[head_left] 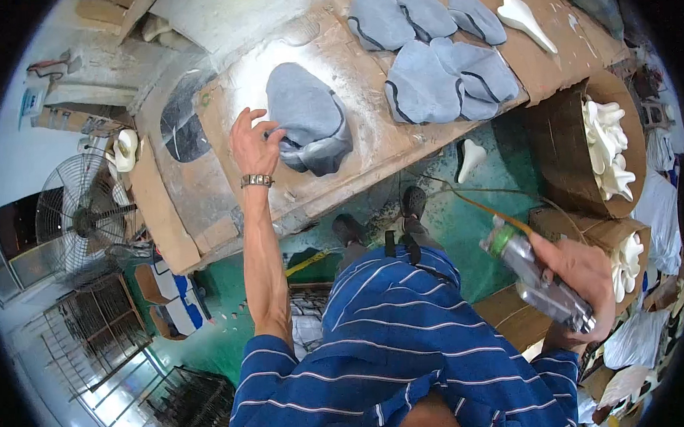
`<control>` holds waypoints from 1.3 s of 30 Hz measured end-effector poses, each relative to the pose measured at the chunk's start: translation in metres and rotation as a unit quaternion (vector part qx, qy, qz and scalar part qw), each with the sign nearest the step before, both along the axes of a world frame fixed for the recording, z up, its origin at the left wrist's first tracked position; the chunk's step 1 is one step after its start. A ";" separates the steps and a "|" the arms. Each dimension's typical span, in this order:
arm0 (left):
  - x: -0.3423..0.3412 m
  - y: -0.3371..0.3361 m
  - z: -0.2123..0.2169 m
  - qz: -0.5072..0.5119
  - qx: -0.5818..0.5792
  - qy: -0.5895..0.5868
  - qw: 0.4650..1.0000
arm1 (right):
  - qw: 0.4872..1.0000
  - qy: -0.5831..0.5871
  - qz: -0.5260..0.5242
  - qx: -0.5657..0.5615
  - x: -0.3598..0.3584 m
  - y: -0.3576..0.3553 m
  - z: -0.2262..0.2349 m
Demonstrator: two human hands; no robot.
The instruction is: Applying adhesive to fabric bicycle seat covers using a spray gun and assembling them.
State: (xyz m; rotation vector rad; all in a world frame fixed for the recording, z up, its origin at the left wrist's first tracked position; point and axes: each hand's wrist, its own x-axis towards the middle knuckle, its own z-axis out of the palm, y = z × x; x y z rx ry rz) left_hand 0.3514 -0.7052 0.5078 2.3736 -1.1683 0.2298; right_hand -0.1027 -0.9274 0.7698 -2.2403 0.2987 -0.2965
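My left hand (253,145), wearing a watch or bracelet, is at the left edge of a grey fabric cover (303,101) with dark trim. Thumb and forefinger come together on that edge, the other fingers loosely bent. Folded and raised at its near end, the cover lies on a whitened patch of the cardboard-covered bench (385,147). Away from the bench, at my right side, my right hand (581,272) is closed around a silver spray gun (521,259) with a green band. A thin hose runs from the gun toward the bench.
Several grey covers (424,80) and a white saddle-shaped shell (526,22) lie at the bench's far right. Cardboard boxes (560,150) of white shells stand at right. Another shell (471,160) is on the green floor below. A fan (83,217) stands left.
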 end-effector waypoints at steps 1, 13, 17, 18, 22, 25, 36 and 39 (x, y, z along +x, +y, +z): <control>0.002 -0.003 0.001 -0.007 0.002 -0.001 1.000 | 1.000 0.000 -0.007 -0.002 -0.002 0.001 0.000; -0.013 -0.036 0.115 -0.099 0.003 -0.161 0.982 | 0.993 0.041 -0.012 0.111 -0.016 -0.010 -0.013; -0.002 -0.033 0.135 -0.088 0.051 -0.155 0.983 | 0.991 0.049 -0.008 0.125 -0.019 -0.012 -0.027; 0.001 -0.026 0.136 -0.105 0.043 -0.146 0.983 | 0.991 0.061 -0.005 0.123 -0.014 -0.013 -0.031; -0.011 -0.052 0.121 -0.136 0.069 -0.118 0.981 | 0.988 0.075 -0.053 0.122 -0.011 0.000 -0.033; -0.016 -0.062 0.125 -0.136 0.035 -0.138 0.981 | 0.986 0.079 -0.017 0.144 0.001 0.002 -0.040; 0.018 -0.005 0.221 -0.034 0.021 -0.115 0.993 | 0.983 0.076 0.095 0.137 0.050 0.016 -0.074; 0.029 0.048 0.219 0.006 0.039 -0.048 0.998 | 0.982 0.133 0.081 0.110 0.064 0.029 -0.083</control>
